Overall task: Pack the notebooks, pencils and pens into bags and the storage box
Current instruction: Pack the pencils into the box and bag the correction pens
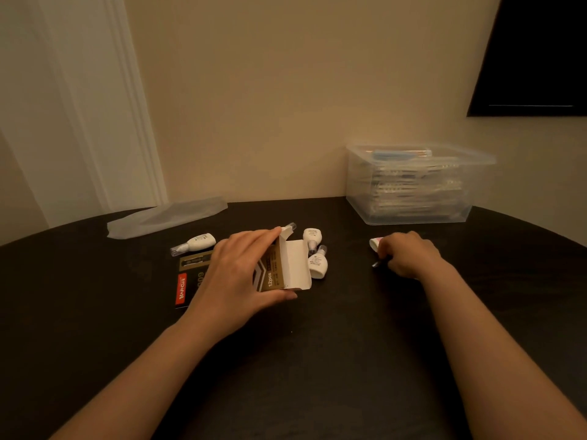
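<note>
My left hand [236, 277] grips a small brown and white carton [282, 265] marked 12pcs, its end flap open toward the right. Beside that open end lie two white correction-fluid bottles [317, 263], and a third bottle [195, 243] lies to the left. My right hand [408, 254] rests on the dark table with its fingers curled round a small white and pink bottle [374, 243]. A clear plastic storage box [409, 185] with packed items inside stands at the back right, its lid askew on top.
A flat black box [187, 285] with an orange label lies under my left wrist. A pile of clear plastic bags [165, 217] lies at the back left by the wall. The round dark table [317, 360] curves away at both sides.
</note>
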`<action>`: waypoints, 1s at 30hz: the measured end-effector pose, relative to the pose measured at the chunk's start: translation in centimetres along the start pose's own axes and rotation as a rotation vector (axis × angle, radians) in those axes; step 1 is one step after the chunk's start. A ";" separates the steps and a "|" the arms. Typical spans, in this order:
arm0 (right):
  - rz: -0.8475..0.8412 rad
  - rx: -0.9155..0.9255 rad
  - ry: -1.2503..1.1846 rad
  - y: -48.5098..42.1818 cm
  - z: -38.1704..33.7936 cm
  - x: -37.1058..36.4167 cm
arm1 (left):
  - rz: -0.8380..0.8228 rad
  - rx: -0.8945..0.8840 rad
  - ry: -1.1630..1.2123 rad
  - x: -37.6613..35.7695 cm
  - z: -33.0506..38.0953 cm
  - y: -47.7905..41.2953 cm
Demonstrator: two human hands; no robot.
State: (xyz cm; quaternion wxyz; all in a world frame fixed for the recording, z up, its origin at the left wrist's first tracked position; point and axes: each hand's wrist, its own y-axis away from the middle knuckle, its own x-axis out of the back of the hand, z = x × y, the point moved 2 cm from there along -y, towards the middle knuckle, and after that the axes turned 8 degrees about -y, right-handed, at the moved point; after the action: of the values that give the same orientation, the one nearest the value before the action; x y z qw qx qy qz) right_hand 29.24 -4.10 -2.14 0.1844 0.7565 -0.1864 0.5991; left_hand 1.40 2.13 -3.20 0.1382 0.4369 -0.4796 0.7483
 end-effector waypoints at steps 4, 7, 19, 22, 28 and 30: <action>0.045 0.175 0.027 -0.6 -0.5 -0.6 | 0.005 0.011 -0.002 0.1 0.0 -0.1; 0.212 0.375 -0.052 -0.5 -2.4 -0.7 | 0.010 0.023 -0.015 0.4 -0.3 -0.1; 0.351 0.763 -0.042 5.4 -11.4 0.7 | 0.013 0.136 -0.076 1.6 -1.8 -0.1; 0.203 0.660 -0.039 5.3 -12.4 0.2 | -0.017 0.134 -0.093 1.5 -1.7 0.0; 0.269 0.608 0.124 5.5 -12.2 0.3 | -0.073 0.129 -0.113 1.3 -1.8 0.0; 0.270 0.590 0.167 5.8 -11.6 0.7 | -0.049 0.132 -0.101 1.4 -1.8 0.0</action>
State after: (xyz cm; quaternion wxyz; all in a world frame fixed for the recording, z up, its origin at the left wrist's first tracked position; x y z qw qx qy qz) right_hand 16.75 -3.31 1.33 -0.1090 0.6938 -0.0878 0.7064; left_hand -0.37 3.38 -2.32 0.1028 0.4939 -0.4249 0.7516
